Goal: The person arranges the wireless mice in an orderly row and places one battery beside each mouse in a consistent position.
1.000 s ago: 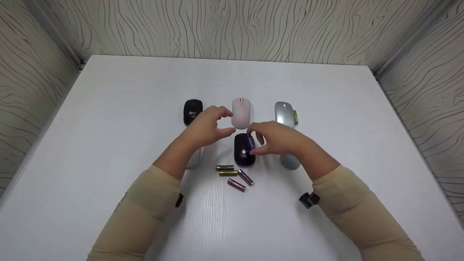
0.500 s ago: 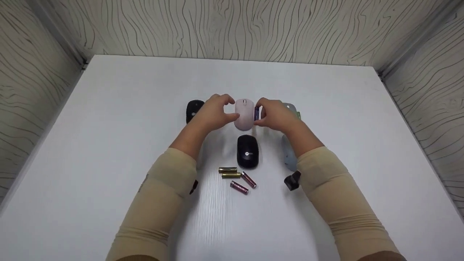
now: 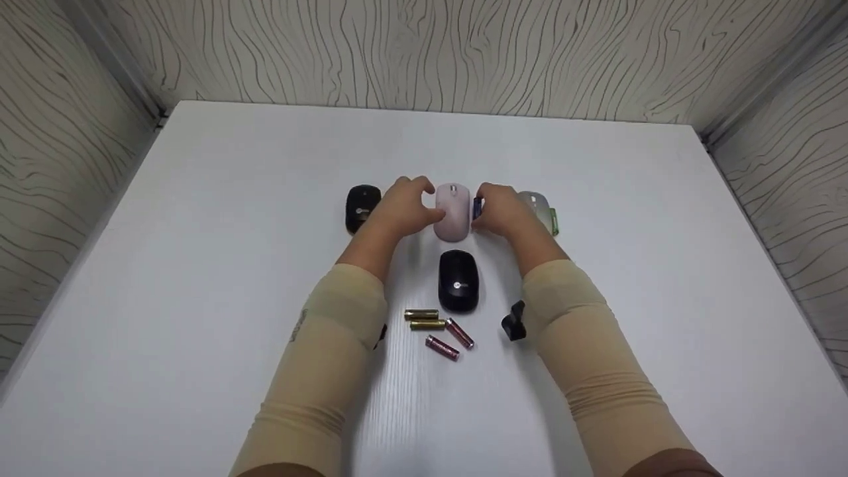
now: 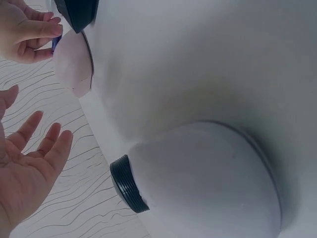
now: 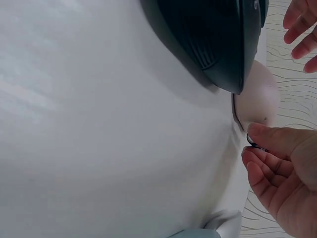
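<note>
A pale pink computer mouse (image 3: 452,222) lies between my two hands in the head view. My right hand (image 3: 505,211) pinches a dark blue battery (image 3: 477,208) between thumb and fingertips, close along the mouse's right side. In the right wrist view the battery's end (image 5: 253,143) shows between thumb and forefinger. My left hand (image 3: 405,209) is at the mouse's left side, thumb and fingers spread apart, holding nothing; the left wrist view shows its fingers (image 4: 58,146) relaxed. Nearer to me lies a black mouse (image 3: 458,281).
Two gold batteries (image 3: 427,324) and two red batteries (image 3: 442,347) lie in front of the black mouse. Another black mouse (image 3: 361,204) is left; a silver mouse (image 3: 535,204) with a green battery (image 3: 554,222) beside it is right. A white mouse (image 4: 213,183) sits under my left arm.
My right hand has carried the blue battery from beside the near black mouse forward to the pink mouse's right side. My left hand has moved slightly right, staying beside the pink mouse.
</note>
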`<state>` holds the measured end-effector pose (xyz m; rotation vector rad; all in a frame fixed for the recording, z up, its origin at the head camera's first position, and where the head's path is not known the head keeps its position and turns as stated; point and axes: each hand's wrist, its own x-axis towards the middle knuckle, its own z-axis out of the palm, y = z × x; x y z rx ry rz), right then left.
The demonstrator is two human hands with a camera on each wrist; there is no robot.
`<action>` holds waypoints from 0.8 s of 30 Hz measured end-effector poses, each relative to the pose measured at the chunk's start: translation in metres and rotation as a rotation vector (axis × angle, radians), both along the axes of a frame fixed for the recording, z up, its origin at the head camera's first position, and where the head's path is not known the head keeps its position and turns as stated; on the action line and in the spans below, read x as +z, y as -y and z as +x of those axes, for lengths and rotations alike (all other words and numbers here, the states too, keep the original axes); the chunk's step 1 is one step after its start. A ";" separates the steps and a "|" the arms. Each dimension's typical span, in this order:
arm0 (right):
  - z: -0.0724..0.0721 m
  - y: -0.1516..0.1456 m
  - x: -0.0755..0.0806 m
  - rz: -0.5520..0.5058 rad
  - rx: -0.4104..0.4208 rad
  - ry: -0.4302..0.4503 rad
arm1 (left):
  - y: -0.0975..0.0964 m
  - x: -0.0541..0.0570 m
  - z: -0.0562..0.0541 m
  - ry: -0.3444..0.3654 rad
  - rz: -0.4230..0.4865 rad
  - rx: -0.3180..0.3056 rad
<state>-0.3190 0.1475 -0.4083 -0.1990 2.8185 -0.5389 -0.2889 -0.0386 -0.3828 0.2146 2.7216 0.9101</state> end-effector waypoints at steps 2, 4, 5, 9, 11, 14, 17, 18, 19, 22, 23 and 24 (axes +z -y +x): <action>0.000 0.000 -0.002 -0.004 0.006 0.008 | -0.002 -0.001 0.000 -0.005 -0.007 -0.016; 0.000 0.000 -0.004 0.000 0.007 0.012 | -0.005 -0.002 0.001 -0.008 -0.013 -0.027; 0.000 -0.001 -0.005 0.002 0.010 0.013 | -0.006 -0.002 0.002 -0.009 -0.017 -0.031; 0.000 -0.002 -0.006 -0.004 0.011 0.017 | -0.007 -0.002 0.003 -0.012 -0.022 -0.038; 0.000 -0.002 -0.007 -0.012 0.019 0.017 | -0.006 -0.001 0.003 -0.011 -0.027 -0.038; 0.000 -0.001 -0.006 -0.019 0.030 0.016 | -0.004 -0.001 0.003 -0.008 -0.032 -0.039; 0.001 0.000 -0.004 -0.023 0.030 0.016 | -0.003 0.000 0.002 -0.007 -0.041 -0.038; 0.001 0.000 -0.004 -0.024 0.027 0.014 | -0.003 0.000 0.002 -0.008 -0.041 -0.038; 0.001 0.000 -0.004 -0.027 0.027 0.012 | -0.003 0.000 0.002 -0.007 -0.042 -0.037; 0.001 -0.001 -0.003 -0.025 0.034 0.000 | -0.002 0.002 0.003 -0.002 -0.046 -0.031; 0.002 -0.001 -0.002 -0.026 0.030 0.001 | -0.001 0.002 0.004 0.002 -0.046 -0.027; 0.002 -0.001 -0.002 -0.024 0.030 0.000 | 0.000 0.003 0.004 0.004 -0.049 -0.024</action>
